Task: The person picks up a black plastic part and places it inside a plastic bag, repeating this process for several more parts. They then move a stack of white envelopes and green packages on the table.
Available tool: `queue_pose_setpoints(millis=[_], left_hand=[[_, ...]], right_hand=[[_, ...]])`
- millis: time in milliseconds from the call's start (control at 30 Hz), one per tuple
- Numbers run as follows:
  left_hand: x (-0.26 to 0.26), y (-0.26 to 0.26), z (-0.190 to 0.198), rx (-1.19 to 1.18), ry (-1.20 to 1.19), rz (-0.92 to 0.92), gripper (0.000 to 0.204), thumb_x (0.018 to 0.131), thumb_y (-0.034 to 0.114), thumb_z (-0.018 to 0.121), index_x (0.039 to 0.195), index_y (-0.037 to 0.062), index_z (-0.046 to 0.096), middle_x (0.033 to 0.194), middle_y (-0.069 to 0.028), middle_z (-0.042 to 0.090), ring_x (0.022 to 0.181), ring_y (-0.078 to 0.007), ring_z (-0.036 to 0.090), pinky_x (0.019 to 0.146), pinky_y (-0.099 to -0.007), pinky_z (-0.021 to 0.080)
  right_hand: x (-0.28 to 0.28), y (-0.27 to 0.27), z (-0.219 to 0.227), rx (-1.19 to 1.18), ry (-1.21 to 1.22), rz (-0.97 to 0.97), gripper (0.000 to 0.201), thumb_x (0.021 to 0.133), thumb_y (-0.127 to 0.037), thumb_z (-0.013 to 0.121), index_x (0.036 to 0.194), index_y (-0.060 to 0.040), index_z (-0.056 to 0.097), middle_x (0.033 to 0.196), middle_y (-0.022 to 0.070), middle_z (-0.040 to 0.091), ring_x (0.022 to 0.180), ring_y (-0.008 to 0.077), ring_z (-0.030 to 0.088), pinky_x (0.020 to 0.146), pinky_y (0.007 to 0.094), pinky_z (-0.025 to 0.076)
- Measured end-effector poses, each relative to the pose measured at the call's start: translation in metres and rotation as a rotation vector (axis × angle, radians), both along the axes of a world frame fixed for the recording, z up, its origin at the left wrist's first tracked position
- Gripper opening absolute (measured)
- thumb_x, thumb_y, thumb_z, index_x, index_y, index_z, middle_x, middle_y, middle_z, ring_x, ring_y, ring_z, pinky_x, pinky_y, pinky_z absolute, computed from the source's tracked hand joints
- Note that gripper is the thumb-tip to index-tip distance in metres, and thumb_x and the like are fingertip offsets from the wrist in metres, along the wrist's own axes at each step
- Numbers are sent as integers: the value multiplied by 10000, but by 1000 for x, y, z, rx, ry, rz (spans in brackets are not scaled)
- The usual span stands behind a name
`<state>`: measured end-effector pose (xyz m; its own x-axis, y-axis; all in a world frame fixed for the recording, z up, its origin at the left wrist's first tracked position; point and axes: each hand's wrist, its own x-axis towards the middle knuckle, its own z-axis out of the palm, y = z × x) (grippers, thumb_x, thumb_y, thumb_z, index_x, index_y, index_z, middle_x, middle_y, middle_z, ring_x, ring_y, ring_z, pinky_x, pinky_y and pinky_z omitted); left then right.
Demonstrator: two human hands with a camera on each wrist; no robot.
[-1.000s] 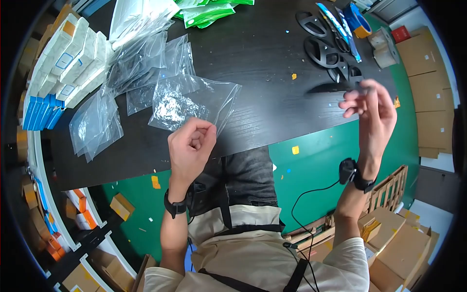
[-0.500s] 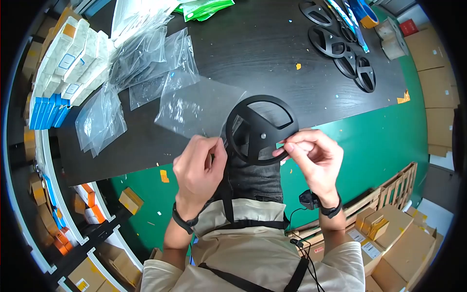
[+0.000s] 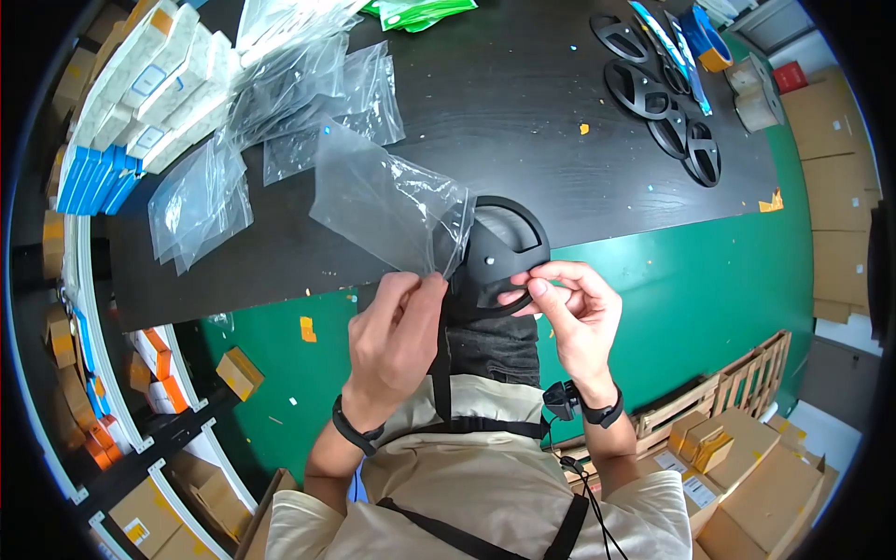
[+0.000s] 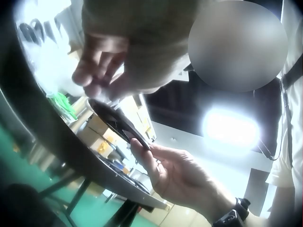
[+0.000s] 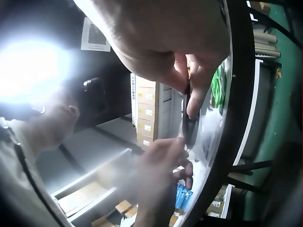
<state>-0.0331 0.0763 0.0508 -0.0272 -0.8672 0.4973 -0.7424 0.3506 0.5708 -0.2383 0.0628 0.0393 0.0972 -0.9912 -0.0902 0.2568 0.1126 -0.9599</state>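
Observation:
My left hand (image 3: 397,341) pinches a clear plastic bag (image 3: 373,196) near its right corner, and the rest of the bag spreads over the dark table. My right hand (image 3: 581,322) holds a black slotted disc (image 3: 483,250) by its lower right rim, between thumb and fingers. The disc's left side overlaps the bag's edge beside my left fingertips. Seen from the right wrist, the disc (image 5: 189,125) is edge-on between the two hands. In the left wrist view the right hand (image 4: 177,175) grips the disc (image 4: 113,118) from below.
Several more black discs (image 3: 639,89) lie at the table's right, near a blue tape roll (image 3: 711,49). Loose clear bags (image 3: 201,205) and stacked marbled boxes (image 3: 154,84) occupy the left. Green packs (image 3: 425,14) lie at the back. The table's front edge (image 3: 616,231) runs just beyond my hands.
My right hand has brought a black disc from the table's right to the bag in my left hand. Over the last half second the disc has tilted and moved against the bag's edge.

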Motion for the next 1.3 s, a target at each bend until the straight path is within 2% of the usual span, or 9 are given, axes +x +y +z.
queue_pose_setpoints(millis=[200, 333, 567, 700, 900, 1033, 1133, 1167, 1300], left_hand=[[7, 22, -10, 48, 117, 118, 138, 853, -85, 727, 976, -40, 683, 859, -109, 590, 610, -221, 621, 510, -322, 497], [11, 31, -4, 28, 114, 115, 170, 837, -103, 721, 990, -41, 679, 870, -113, 582, 632, -232, 636, 512, -323, 504], [17, 17, 6, -95, -99, -49, 311, 728, -109, 715, 1023, -16, 683, 871, -93, 563, 698, -217, 628, 520, -313, 504], [16, 10, 9, -57, -177, -64, 331, 714, -90, 709, 1035, -13, 686, 845, -80, 540, 688, -207, 597, 511, -307, 490], [9, 11, -9, -57, -105, -61, 280, 752, -87, 721, 1026, -48, 678, 821, -81, 545, 654, -211, 587, 512, -313, 482], [3, 17, -4, 15, -93, -62, 231, 802, -108, 749, 1019, -68, 679, 820, -94, 596, 659, -236, 620, 539, -329, 500], [0, 17, -6, 11, -101, -89, 248, 792, -99, 761, 1022, -80, 671, 809, -93, 593, 661, -233, 623, 538, -326, 508], [-1, 15, -7, -19, -107, -98, 252, 779, -81, 748, 1018, -81, 669, 812, -89, 570, 660, -219, 610, 530, -315, 502], [-3, 15, -13, -67, -138, -135, 267, 752, -37, 723, 1009, -83, 666, 827, -82, 529, 664, -190, 587, 520, -291, 495]], right_hand=[[8, 19, -6, -73, -43, -66, 141, 993, 27, 614, 1130, 59, 611, 1050, 235, 727, 877, 323, 763, 709, 339, 657], [11, 26, -4, -54, -22, -6, 140, 991, 34, 609, 1129, 54, 595, 1049, 239, 725, 881, 328, 762, 705, 345, 659], [18, 27, -5, -38, -51, 7, 146, 987, 53, 597, 1132, 48, 581, 1047, 238, 723, 900, 323, 755, 714, 367, 666], [19, 28, -14, -28, -77, -7, 143, 985, 63, 594, 1125, 42, 580, 1061, 238, 720, 938, 307, 747, 735, 381, 669], [31, 29, -27, 7, -148, -92, 180, 968, 90, 603, 1135, 33, 567, 1083, 245, 713, 982, 285, 737, 766, 394, 670], [37, 31, -29, -27, -62, -41, 392, 941, 127, 617, 1296, 29, 483, 1098, 249, 709, 966, 271, 740, 787, 398, 669], [45, 26, -20, 37, -128, -29, 753, 913, 158, 634, 1540, -14, 255, 1114, 245, 710, 962, 229, 736, 807, 358, 647], [45, 24, -18, 41, -128, -29, 753, 913, 158, 634, 1540, -14, 255, 1114, 245, 710, 962, 229, 736, 807, 358, 647], [37, 17, -16, 142, -157, 114, 981, 917, 178, 623, 1630, -114, 17, 1130, 243, 715, 994, 242, 731, 880, 378, 637]])
